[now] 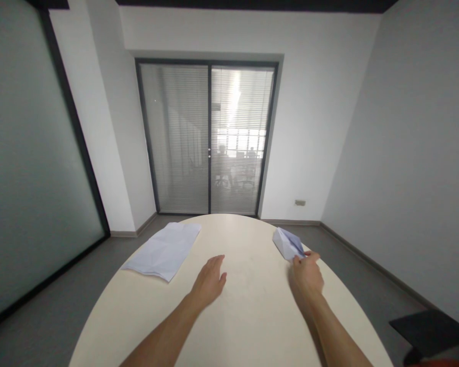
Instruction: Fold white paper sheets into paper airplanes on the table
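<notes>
My right hand [306, 275] pinches the near end of a folded white paper shape [287, 242] that lies at the right side of the round cream table [245, 316]. My left hand [210, 280] rests flat on the table's middle with its fingers stretched out, holding nothing. A creased flat sheet of white paper [163, 251] lies on the far left part of the table, a little beyond my left hand.
Beyond the table's far edge is grey floor, then a glass sliding door with blinds [208, 137]. A frosted glass partition [26, 153] lines the left side and a white wall the right. A dark object [432, 329] sits at the lower right.
</notes>
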Demonstrator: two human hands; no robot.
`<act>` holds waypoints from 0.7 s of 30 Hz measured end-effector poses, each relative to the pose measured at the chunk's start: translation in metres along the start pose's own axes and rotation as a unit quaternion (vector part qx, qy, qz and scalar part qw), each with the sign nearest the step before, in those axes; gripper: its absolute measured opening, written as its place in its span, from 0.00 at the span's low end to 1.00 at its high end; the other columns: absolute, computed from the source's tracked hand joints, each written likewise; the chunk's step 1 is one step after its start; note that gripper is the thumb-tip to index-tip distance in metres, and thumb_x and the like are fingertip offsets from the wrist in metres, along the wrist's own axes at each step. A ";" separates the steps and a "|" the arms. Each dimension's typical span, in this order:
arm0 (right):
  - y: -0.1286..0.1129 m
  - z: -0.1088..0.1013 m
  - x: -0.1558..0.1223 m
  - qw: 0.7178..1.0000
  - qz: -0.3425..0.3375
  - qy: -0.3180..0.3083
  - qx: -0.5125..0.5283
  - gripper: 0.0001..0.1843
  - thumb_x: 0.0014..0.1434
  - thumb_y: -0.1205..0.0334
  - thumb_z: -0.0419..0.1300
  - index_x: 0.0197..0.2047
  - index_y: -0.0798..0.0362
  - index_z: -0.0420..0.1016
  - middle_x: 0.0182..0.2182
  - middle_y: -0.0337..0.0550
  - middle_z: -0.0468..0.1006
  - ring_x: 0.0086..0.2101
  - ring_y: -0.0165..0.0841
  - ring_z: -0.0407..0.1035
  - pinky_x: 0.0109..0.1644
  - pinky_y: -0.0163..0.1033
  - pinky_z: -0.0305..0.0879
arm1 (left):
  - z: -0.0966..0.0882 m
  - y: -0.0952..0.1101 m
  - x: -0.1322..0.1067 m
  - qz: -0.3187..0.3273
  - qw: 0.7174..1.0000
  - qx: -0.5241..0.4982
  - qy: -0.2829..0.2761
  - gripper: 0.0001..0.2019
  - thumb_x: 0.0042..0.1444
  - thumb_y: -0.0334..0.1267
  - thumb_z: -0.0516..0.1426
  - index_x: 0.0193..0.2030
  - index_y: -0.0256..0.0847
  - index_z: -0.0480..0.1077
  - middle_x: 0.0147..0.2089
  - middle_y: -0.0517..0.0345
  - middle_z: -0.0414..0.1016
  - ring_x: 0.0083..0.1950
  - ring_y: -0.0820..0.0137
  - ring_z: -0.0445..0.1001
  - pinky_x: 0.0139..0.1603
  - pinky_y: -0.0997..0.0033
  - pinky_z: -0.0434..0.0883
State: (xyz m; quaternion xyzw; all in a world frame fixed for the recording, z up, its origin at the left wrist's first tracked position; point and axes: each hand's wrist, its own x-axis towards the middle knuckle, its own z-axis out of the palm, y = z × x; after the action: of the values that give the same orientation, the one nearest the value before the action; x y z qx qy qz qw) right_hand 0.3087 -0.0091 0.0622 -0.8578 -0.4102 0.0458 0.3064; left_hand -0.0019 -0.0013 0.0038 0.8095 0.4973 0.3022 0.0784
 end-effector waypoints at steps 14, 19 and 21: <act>-0.010 0.028 -0.019 0.933 -0.330 -0.132 0.056 0.17 0.64 0.53 0.47 0.51 0.50 0.66 0.28 0.37 0.76 0.30 0.36 0.72 0.37 0.38 0.63 | -0.018 -0.001 0.002 -0.110 0.973 0.192 0.065 0.22 0.58 0.36 0.54 0.60 0.37 0.67 0.66 0.42 0.64 0.70 0.51 0.56 0.71 0.45 0.46; -0.004 0.036 -0.020 0.894 -0.410 -0.158 0.086 0.25 0.61 0.50 0.52 0.57 0.55 0.68 0.54 0.53 0.74 0.54 0.42 0.69 0.59 0.45 0.63 | -0.033 -0.021 0.006 -0.156 0.941 0.290 0.082 0.23 0.58 0.34 0.55 0.61 0.35 0.68 0.69 0.40 0.60 0.71 0.46 0.53 0.71 0.42 0.45; 0.001 0.039 -0.019 0.882 -0.432 -0.172 0.076 0.30 0.61 0.47 0.53 0.60 0.56 0.67 0.60 0.55 0.70 0.60 0.44 0.63 0.65 0.48 0.57 | -0.038 -0.030 0.007 -0.181 0.929 0.312 0.081 0.24 0.58 0.33 0.55 0.62 0.35 0.67 0.69 0.39 0.59 0.71 0.44 0.52 0.70 0.41 0.45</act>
State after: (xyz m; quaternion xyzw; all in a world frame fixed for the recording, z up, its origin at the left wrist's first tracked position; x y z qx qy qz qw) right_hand 0.2841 -0.0044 0.0274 -0.5482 -0.7817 0.0868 0.2842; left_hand -0.0440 0.0129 0.0247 0.6622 0.7093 0.1770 -0.1646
